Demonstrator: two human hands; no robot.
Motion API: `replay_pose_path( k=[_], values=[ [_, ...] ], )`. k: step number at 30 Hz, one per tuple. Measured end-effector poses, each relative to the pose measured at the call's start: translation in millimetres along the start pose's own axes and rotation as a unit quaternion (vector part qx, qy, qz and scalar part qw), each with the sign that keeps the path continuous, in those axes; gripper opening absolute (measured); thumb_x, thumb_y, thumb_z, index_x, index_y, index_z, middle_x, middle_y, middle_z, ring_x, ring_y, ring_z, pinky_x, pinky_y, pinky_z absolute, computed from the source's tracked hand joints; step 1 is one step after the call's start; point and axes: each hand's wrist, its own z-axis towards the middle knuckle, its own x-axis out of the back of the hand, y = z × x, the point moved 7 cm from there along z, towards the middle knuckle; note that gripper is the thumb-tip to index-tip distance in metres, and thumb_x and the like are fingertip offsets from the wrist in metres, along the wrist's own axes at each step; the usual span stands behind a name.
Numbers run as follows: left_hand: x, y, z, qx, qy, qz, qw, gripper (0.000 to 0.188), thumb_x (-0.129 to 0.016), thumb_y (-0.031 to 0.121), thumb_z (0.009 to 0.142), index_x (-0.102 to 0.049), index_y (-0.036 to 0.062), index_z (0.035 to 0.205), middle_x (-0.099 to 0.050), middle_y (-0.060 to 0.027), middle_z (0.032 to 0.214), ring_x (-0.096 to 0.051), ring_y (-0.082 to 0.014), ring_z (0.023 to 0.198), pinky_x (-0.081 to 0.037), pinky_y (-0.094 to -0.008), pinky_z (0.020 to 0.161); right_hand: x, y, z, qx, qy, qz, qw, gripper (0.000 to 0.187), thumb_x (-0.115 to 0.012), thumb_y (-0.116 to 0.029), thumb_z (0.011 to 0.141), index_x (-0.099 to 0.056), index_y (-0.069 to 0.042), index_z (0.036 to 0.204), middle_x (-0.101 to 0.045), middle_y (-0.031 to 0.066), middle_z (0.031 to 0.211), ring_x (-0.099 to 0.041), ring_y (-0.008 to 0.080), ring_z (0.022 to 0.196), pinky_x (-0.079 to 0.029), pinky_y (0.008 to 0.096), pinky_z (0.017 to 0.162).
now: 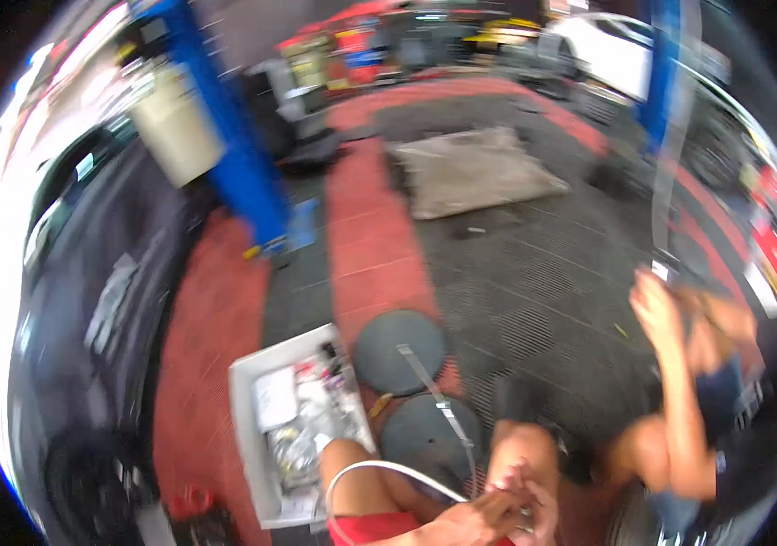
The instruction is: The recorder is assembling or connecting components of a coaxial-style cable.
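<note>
My left hand [475,520] and my right hand [538,511] meet at the lower edge, between my knees, fingers closed together. A thin white tube [386,466] loops over my left thigh and runs into the left hand's fingers. What the right fingers grip is small, blurred and mostly covered. A narrow pale strip [443,405] with a light tag stretches from near my hands over two dark round discs [399,350]. Beside my left leg stands a white box [244,409] with plastic bags, a white packet and small parts.
At right a co-worker [680,391] sits close, holding a small dark item from which a clear strip [670,173] rises. A dark car [106,264] flanks me on the left. Blue posts [224,118] stand behind. A beige sheet [479,173] lies on the black-and-red tiled floor.
</note>
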Motion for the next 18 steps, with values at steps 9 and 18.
replay_pose_path(
  k=[9,18],
  values=[
    [4.5,-23.8,-28.2,0.063,0.020,-0.036,0.997,0.025,-0.059,0.016,0.079,-0.066,0.0002,0.096,-0.059,-0.0167,0.108,-0.064,-0.0319,0.083,-0.052,-0.0397,0.083,-47.3,-9.5,25.6,0.030,-0.069,-0.464,0.883,0.045,-0.035,-0.027,0.105,-0.042,0.000,0.140,-0.054,0.0177,0.134,-0.060,0.0266,0.108,-0.050,0.0332,0.085],
    [29.2,-22.6,-35.0,0.077,0.043,-0.008,0.996,0.020,-0.060,0.017,0.083,-0.067,0.0002,0.091,-0.062,-0.0189,0.100,-0.064,-0.0340,0.082,-0.051,-0.0413,0.083,-72.9,12.2,27.2,0.052,-0.117,-0.601,0.789,0.044,-0.039,-0.027,0.104,-0.046,0.001,0.137,-0.055,0.0181,0.134,-0.058,0.0306,0.112,-0.048,0.0370,0.092]
  ],
)
